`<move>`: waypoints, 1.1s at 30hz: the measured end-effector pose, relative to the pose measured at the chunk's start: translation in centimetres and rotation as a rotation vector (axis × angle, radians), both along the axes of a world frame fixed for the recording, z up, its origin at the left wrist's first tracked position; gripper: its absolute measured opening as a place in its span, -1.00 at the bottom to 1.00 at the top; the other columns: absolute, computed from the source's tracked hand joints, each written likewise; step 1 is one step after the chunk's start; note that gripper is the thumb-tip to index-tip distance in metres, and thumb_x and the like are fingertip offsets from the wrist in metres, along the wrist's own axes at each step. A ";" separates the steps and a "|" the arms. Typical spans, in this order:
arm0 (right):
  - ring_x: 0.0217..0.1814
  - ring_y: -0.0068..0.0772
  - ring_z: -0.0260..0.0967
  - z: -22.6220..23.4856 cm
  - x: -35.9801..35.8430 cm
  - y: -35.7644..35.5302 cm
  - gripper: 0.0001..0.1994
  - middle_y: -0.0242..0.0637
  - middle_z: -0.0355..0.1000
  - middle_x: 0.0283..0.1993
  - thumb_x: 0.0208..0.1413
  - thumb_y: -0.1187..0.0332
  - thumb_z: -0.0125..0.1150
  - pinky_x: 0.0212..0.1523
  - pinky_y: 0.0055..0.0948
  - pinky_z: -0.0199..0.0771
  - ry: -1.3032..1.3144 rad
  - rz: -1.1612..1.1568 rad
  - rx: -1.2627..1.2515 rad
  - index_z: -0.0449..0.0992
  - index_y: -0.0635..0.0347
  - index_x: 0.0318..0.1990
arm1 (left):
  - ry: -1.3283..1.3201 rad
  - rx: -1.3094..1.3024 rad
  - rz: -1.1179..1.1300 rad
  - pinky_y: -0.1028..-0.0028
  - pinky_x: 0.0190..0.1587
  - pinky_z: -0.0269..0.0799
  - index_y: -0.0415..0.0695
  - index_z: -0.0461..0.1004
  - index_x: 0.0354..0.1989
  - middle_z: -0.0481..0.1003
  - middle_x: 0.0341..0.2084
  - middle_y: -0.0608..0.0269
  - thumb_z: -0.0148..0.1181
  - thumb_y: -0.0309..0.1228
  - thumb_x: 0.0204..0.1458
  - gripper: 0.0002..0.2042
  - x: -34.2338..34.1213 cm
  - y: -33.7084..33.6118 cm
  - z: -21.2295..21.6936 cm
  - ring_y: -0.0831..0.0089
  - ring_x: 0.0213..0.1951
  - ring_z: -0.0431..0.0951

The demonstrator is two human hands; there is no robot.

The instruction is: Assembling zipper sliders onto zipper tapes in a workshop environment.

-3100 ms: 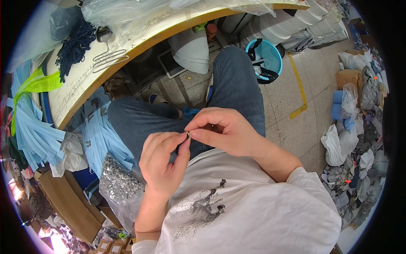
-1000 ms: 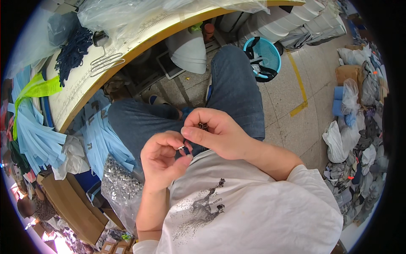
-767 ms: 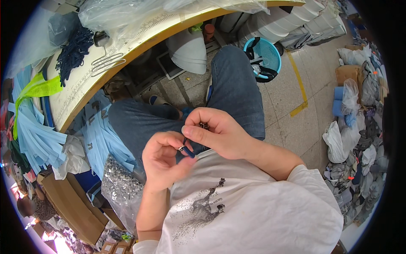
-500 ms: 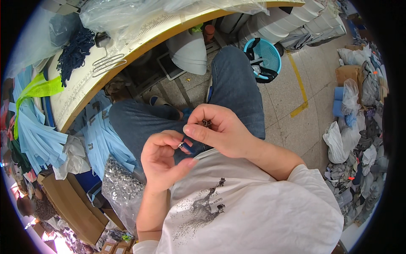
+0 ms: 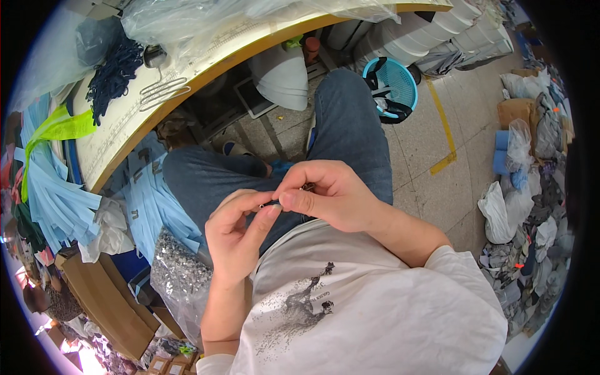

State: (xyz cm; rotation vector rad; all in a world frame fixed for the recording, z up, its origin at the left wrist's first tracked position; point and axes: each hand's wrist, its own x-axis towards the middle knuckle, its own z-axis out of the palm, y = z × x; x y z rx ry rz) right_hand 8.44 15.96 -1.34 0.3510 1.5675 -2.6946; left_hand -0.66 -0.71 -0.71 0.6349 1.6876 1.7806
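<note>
Above my lap, both hands meet at a short dark blue strip (image 5: 270, 204) with a small metal fitting. My left hand (image 5: 237, 231) is closed, thumb and forefinger pinching the strip's left end. My right hand (image 5: 331, 195) pinches the other end between thumb and forefinger. Several small bronze-coloured metal pieces (image 5: 307, 187) show in the curl of my right fingers; their exact kind is too small to tell. The fingertips cover most of the strip.
A curved white worktop (image 5: 206, 56) ahead carries dark blue cords (image 5: 112, 81), a bent wire hook (image 5: 164, 94) and clear plastic. Light blue strips (image 5: 59, 200) hang at left, near a bag of small metal parts (image 5: 178, 269). A turquoise basket (image 5: 400, 84) stands on the floor; fabric piles lie right.
My left thumb and forefinger have closed on the strip, and the left hand has come up against the right. The metal fitting, plain before, is now mostly covered.
</note>
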 end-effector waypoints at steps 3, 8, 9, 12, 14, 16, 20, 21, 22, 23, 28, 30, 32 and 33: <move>-0.41 -0.69 0.26 0.0 -0.2 0.2 -0.90 -0.42 0.41 -0.37 0.11 0.47 0.26 -0.45 -0.66 0.21 0.096 -0.036 0.205 0.55 0.28 -0.24 | -0.056 -0.054 0.062 0.64 -0.25 0.39 -0.35 0.50 -0.20 0.52 -0.32 0.21 0.24 -0.71 -0.01 -0.81 0.4 -0.3 0.1 0.58 -0.32 0.49; -0.39 -0.59 0.33 -0.1 -0.3 0.1 -0.89 -0.35 0.43 -0.37 0.01 0.55 0.33 -0.41 -0.61 0.27 0.266 -0.174 0.635 0.57 0.28 -0.28 | -0.099 -0.073 0.158 0.63 -0.26 0.44 -0.35 0.48 -0.24 0.53 -0.35 0.20 0.24 -0.69 0.01 -0.85 1.2 -0.2 0.1 0.58 -0.34 0.52; -0.38 -0.61 0.33 -0.1 -0.3 0.2 -0.88 -0.36 0.43 -0.36 0.02 0.53 0.32 -0.42 -0.62 0.27 0.252 -0.142 0.580 0.56 0.28 -0.26 | -0.086 -0.080 0.165 0.62 -0.27 0.45 -0.34 0.48 -0.25 0.54 -0.36 0.20 0.23 -0.69 0.02 -0.87 1.3 -0.1 0.2 0.57 -0.35 0.53; -0.38 -0.66 0.31 -0.4 -0.2 -0.1 -0.87 -0.39 0.43 -0.34 0.05 0.51 0.31 -0.43 -0.64 0.27 0.190 -0.107 0.365 0.56 0.27 -0.24 | -0.052 -0.096 0.179 0.61 -0.29 0.47 -0.35 0.48 -0.24 0.54 -0.37 0.19 0.23 -0.68 0.02 -0.87 1.5 0.2 0.5 0.54 -0.36 0.55; -0.38 -0.69 0.30 -0.3 -0.3 -0.3 -0.87 -0.40 0.43 -0.33 0.06 0.49 0.31 -0.44 -0.65 0.26 0.143 -0.102 0.205 0.55 0.26 -0.22 | -0.025 -0.101 0.181 0.61 -0.29 0.48 -0.35 0.48 -0.24 0.54 -0.37 0.19 0.22 -0.68 0.02 -0.87 1.5 0.1 0.2 0.54 -0.37 0.56; -0.36 -0.73 0.29 0.3 -0.3 -0.3 -0.89 -0.44 0.41 -0.31 0.10 0.48 0.28 -0.41 -0.69 0.26 -0.005 -0.033 0.238 0.53 0.25 -0.23 | 0.001 -0.107 0.183 0.61 -0.29 0.48 -0.35 0.48 -0.24 0.54 -0.36 0.19 0.22 -0.68 0.02 -0.86 1.5 0.0 -0.2 0.53 -0.37 0.56; -0.37 -0.74 0.27 -0.5 -0.4 0.4 -0.92 -0.46 0.40 -0.32 0.11 0.50 0.26 -0.40 -0.70 0.26 0.022 0.014 0.321 0.52 0.24 -0.25 | -0.017 -0.059 0.175 0.60 -0.25 0.48 -0.37 0.47 -0.19 0.55 -0.34 0.16 0.20 -0.70 0.03 -0.83 1.6 0.1 -0.1 0.53 -0.35 0.56; -0.39 -0.76 0.28 -1.5 -0.4 0.3 -0.91 -0.48 0.42 -0.35 0.10 0.44 0.28 -0.42 -0.69 0.28 0.044 -0.010 0.201 0.53 0.23 -0.26 | -0.053 -0.025 0.188 0.60 -0.24 0.48 -0.37 0.46 -0.16 0.55 -0.33 0.16 0.19 -0.71 0.03 -0.81 1.6 0.3 0.0 0.52 -0.34 0.57; -0.41 -0.79 0.29 -2.1 -0.5 0.2 -0.88 -0.50 0.45 -0.39 0.10 0.38 0.31 -0.43 -0.69 0.29 0.066 -0.033 0.081 0.54 0.21 -0.28 | -0.053 -0.026 0.189 0.60 -0.24 0.48 -0.37 0.46 -0.16 0.55 -0.33 0.16 0.19 -0.71 0.03 -0.81 1.5 0.2 -0.1 0.52 -0.34 0.57; -0.41 -0.79 0.29 -2.0 -0.5 0.1 -0.88 -0.50 0.45 -0.39 0.10 0.38 0.31 -0.43 -0.69 0.29 0.065 -0.032 0.080 0.54 0.21 -0.28 | -0.039 -0.035 0.138 0.59 -0.22 0.49 -0.37 0.45 -0.13 0.56 -0.32 0.14 0.17 -0.72 0.03 -0.79 1.2 0.2 -0.4 0.51 -0.32 0.57; -0.52 -0.83 0.14 -0.8 -0.5 0.3 -0.86 -0.51 0.42 -0.43 0.14 0.35 0.27 -0.56 -0.73 0.10 -0.083 -0.091 -0.141 0.51 0.22 -0.30 | -0.046 -0.075 0.064 0.52 -0.21 0.53 -0.35 0.41 -0.11 0.56 -0.32 0.07 0.15 -0.68 0.07 -0.79 1.2 0.0 -0.8 0.43 -0.32 0.58; -0.56 -0.82 0.08 -0.8 -0.3 0.6 -0.88 -0.51 0.36 -0.44 0.18 0.36 0.21 -0.61 -0.72 0.02 -0.113 -0.068 -0.195 0.48 0.21 -0.30 | -0.160 0.045 0.092 0.50 -0.24 0.54 -0.33 0.41 -0.14 0.56 -0.33 0.02 0.16 -0.64 0.08 -0.82 1.4 0.2 -0.7 0.39 -0.34 0.59; -0.59 -0.81 0.02 -0.9 -0.3 0.8 -0.89 -0.51 0.30 -0.45 0.21 0.37 0.16 -0.66 -0.71 -0.06 -0.143 -0.044 -0.248 0.45 0.20 -0.31 | -0.211 0.100 0.082 0.51 -0.24 0.54 -0.32 0.43 -0.15 0.56 -0.33 0.01 0.16 -0.65 0.08 -0.83 1.2 0.0 -0.9 0.39 -0.33 0.60; -0.61 -0.81 -0.01 -1.2 -0.2 0.8 -0.87 -0.54 0.26 -0.48 0.23 0.34 0.14 -0.66 -0.71 -0.07 -0.148 -0.084 -0.263 0.44 0.19 -0.29 | -0.261 0.154 0.075 0.52 -0.25 0.53 -0.32 0.45 -0.15 0.57 -0.34 -0.01 0.15 -0.66 0.08 -0.84 1.1 0.0 -1.1 0.38 -0.32 0.60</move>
